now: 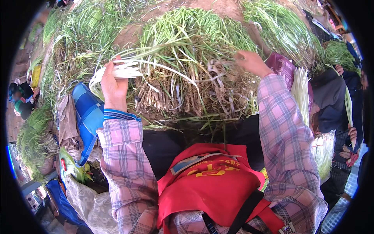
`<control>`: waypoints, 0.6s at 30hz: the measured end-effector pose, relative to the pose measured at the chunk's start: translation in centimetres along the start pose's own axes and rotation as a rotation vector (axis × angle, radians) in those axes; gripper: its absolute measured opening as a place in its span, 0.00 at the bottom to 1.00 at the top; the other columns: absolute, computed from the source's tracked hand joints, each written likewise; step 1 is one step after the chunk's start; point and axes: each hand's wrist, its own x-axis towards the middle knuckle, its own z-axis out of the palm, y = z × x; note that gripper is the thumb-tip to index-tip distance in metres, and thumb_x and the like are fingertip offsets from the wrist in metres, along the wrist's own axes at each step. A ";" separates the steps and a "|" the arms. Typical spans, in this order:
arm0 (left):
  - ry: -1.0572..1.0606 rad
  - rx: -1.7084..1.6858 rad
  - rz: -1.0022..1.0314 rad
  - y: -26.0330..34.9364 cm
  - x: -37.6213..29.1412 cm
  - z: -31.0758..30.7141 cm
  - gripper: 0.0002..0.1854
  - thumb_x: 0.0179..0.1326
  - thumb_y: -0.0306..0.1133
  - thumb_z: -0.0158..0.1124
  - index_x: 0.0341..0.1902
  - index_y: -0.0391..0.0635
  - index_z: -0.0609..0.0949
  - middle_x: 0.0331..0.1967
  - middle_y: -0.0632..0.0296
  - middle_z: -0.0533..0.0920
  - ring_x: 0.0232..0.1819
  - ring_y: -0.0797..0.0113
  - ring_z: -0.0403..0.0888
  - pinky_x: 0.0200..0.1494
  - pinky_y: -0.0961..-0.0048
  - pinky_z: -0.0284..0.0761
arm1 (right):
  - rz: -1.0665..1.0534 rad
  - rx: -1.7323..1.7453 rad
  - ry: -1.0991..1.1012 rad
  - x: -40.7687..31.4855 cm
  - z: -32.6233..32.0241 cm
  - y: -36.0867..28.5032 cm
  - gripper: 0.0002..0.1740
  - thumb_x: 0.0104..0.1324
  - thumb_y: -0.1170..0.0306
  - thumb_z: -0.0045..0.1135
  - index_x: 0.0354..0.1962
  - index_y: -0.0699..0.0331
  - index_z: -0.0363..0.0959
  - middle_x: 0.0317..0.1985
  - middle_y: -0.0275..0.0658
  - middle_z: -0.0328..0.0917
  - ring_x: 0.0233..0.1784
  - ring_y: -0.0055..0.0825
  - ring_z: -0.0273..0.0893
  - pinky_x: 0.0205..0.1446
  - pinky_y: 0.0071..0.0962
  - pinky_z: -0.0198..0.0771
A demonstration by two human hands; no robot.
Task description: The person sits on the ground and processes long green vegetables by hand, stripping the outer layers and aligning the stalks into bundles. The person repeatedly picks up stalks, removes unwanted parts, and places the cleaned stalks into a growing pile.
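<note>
My left hand (114,82) is closed on a bunch of pale peeled stems (128,71), which stick out to both sides of it, with green leaves trailing to the upper right. To the right, my right hand (252,63) is raised over dry brownish leaf skins (222,66); its fingers are blurred, and I cannot tell whether they grip the skins. Between and below both hands lies a big heap of leafy green stalks (192,26), their brown, unpeeled root ends (163,90) towards me.
More green stalk heaps lie at the left (84,32) and right (286,32). A blue checked bag (86,108) is beside my left forearm. Pale stems (300,90) stand by a purple sack (282,68) near my right forearm. A person (352,99) at the right edge holds stalks; another (22,98) is far left.
</note>
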 end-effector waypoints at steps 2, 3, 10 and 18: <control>-0.012 -0.033 -0.004 -0.7 -0.2 1.1 0.10 0.60 0.27 0.49 0.45 0.41 0.68 0.43 0.55 0.75 0.44 0.62 0.73 0.51 0.60 0.68 | -0.158 0.256 0.099 0.5 0.7 -2.8 0.26 0.62 0.55 0.43 0.53 0.61 0.59 0.52 0.43 0.66 0.55 0.33 0.65 0.61 0.35 0.56; -0.011 -0.042 -0.014 -0.9 -0.4 1.5 0.10 0.59 0.27 0.49 0.45 0.41 0.68 0.43 0.55 0.75 0.44 0.62 0.73 0.50 0.60 0.68 | -0.282 0.408 0.130 1.0 1.0 -4.5 0.27 0.62 0.54 0.43 0.54 0.63 0.58 0.53 0.44 0.65 0.55 0.33 0.65 0.61 0.35 0.56; -0.004 0.004 0.026 -0.8 -0.1 1.4 0.12 0.62 0.32 0.46 0.46 0.39 0.70 0.43 0.57 0.75 0.44 0.61 0.72 0.49 0.58 0.69 | -0.416 0.759 -0.446 -1.3 3.6 -10.9 0.18 0.65 0.55 0.40 0.38 0.61 0.70 0.30 0.33 0.73 0.36 0.19 0.69 0.37 0.22 0.63; -0.206 0.045 -0.154 -2.7 -4.2 3.7 0.05 0.56 0.25 0.55 0.35 0.44 0.69 0.45 0.54 0.73 0.47 0.59 0.72 0.51 0.63 0.70 | -0.300 1.017 0.205 -1.5 0.5 -11.1 0.13 0.64 0.61 0.42 0.31 0.62 0.68 0.21 0.30 0.67 0.23 0.18 0.64 0.27 0.21 0.62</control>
